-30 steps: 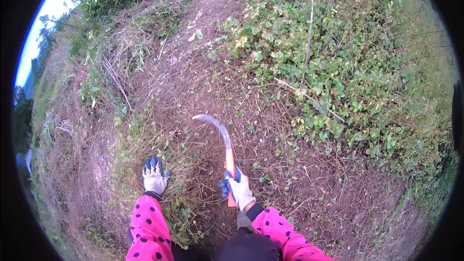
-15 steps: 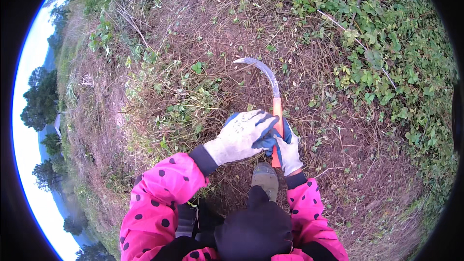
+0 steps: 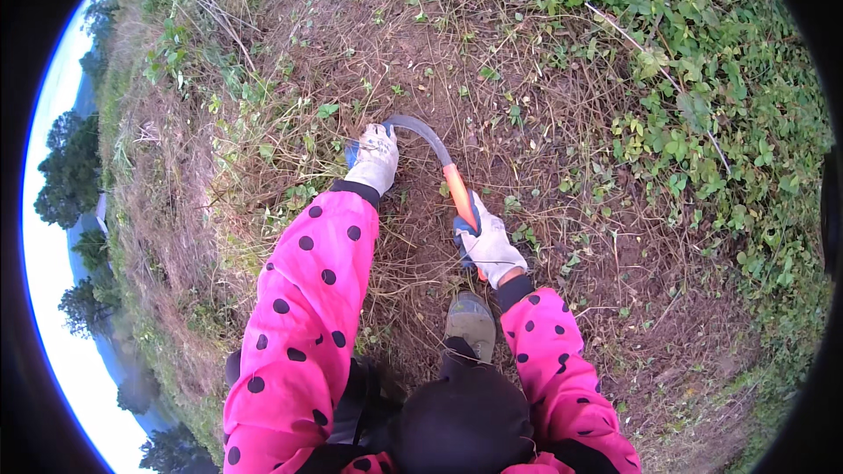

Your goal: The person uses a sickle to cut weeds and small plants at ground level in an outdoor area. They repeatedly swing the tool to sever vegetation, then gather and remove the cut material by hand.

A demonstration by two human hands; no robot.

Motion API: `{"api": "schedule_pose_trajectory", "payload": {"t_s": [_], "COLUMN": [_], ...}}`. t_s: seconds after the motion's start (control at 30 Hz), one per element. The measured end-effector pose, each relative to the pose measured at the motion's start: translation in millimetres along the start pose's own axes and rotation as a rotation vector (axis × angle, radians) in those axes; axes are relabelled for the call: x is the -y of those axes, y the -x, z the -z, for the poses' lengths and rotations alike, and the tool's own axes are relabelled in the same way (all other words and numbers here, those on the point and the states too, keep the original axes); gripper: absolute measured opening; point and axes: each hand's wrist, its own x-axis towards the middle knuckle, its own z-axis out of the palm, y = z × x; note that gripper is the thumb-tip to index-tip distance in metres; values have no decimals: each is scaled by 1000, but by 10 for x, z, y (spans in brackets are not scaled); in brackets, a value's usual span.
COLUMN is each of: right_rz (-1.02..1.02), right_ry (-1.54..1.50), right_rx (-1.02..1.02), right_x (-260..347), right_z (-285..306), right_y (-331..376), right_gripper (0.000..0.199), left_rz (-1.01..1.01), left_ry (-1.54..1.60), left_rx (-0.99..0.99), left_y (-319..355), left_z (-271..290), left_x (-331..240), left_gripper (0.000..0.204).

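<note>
My right hand (image 3: 490, 244), in a white and blue work glove, is wrapped round the orange handle of a sickle (image 3: 458, 190). The curved grey blade arcs up and to the left, and its tip ends beside my left hand (image 3: 376, 161). That hand wears the same kind of glove and is low among the weeds (image 3: 307, 197), its fingers curled. What lies inside them is hidden, and I cannot tell whether the blade touches the glove.
Dry cut stems and bare brown soil (image 3: 544, 132) surround the sickle. Dense green leafy plants (image 3: 738, 105) grow on the right, with a thin stick (image 3: 659, 75) among them. My boot (image 3: 471, 325) stands just below my right hand. Trees (image 3: 70, 167) show far left.
My left hand has left the sickle's handle and reached forward and left to the weeds. The sickle has tilted left, its blade shifting left, with my right hand still holding it.
</note>
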Motion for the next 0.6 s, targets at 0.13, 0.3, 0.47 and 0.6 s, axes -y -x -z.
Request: {"api": "schedule_pose_trajectory", "payload": {"t_s": [0.13,0.3,0.47,0.6], "right_rz": [-283,-491,-416,-246], "right_ry": [-133,-259,-533,-208], "right_rx": [216,303,118,253], "right_x": [-389,-366,166,221], "right_z": [31,718,333,-413], "right_y": [773,1960,213,-326], "right_gripper": [66,67,62,59], "left_rz": [1,103,118,113], "left_ry": [165,299,341,203], "left_rx": [-14,37,20,-346], "left_y": [275,543,556,425], "left_z": [-60,-198,-99,-436], "left_x": [265,296,267,340], "left_gripper": [54,48,45,38]}}
